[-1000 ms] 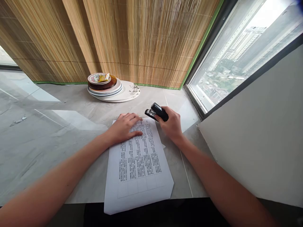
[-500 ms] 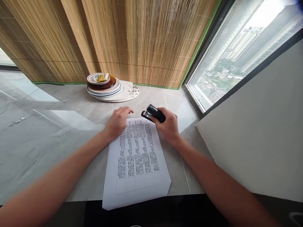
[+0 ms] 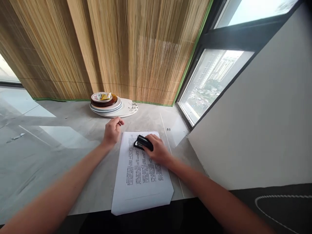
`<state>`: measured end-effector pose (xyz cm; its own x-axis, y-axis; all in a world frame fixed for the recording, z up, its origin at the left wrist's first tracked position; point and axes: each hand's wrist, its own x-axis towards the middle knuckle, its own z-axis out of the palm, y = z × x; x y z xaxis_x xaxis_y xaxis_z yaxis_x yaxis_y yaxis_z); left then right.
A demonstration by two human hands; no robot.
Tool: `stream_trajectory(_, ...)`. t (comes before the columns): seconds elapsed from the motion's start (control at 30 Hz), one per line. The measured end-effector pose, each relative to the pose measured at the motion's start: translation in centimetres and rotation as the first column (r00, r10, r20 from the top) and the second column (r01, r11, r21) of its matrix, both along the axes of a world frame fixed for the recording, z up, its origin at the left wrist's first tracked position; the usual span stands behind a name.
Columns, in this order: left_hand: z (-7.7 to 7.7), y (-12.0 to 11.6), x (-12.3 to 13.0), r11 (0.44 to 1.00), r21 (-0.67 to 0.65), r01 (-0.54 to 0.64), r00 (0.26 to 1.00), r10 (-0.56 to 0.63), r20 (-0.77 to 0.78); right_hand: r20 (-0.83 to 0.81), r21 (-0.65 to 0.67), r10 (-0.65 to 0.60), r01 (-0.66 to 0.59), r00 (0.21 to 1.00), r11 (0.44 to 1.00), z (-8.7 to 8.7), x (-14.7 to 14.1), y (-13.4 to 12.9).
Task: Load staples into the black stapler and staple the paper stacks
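Observation:
My right hand (image 3: 157, 149) is closed around a black stapler (image 3: 144, 143), holding it low over the upper part of a printed sheet of paper (image 3: 142, 195). Whether the stapler touches the paper cannot be made out. Off the sheet's upper left corner is my left hand (image 3: 112, 131), its fingers loosely bent and somewhat apart, with nothing visible in them. The paper lies on a grey tiled surface (image 3: 80, 175), and its near end reaches the front edge.
A stack of plates (image 3: 107, 109) with a small yellow packet (image 3: 106, 96) on top stands at the back. Behind it hangs a bamboo blind (image 3: 109, 48). Two tiny grey bits (image 3: 168, 129) lie right of the paper. A white wall (image 3: 255, 113) and window (image 3: 204, 84) bound the right side.
My right hand has brought the stapler left and nearer over the sheet. My left hand has moved off the paper's corner, its fingers more bent. The view has tilted up.

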<state>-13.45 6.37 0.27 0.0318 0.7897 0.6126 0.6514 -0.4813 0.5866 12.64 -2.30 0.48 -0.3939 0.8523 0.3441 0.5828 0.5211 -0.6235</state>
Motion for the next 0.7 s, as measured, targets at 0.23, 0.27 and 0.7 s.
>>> stream_trajectory(0.23,-0.5,0.7,-0.3,0.999,-0.030,0.012,1.000,-0.013,-0.021,0.010,-0.006,-0.187,0.187,0.982,0.982,-0.2,4.9,-1.7)
stream_trajectory(0.27,-0.6,0.8,-0.4,0.999,-0.035,0.015,1.000,-0.016,-0.019,0.019,-0.009,-0.206,0.206,0.978,0.978,-0.2,5.4,-1.9)
stream_trajectory(0.7,-1.2,-0.7,-0.3,0.972,-0.208,-0.108,0.943,0.034,-0.332,-0.088,0.027,-0.176,0.179,0.980,0.983,-1.4,6.4,-2.4)
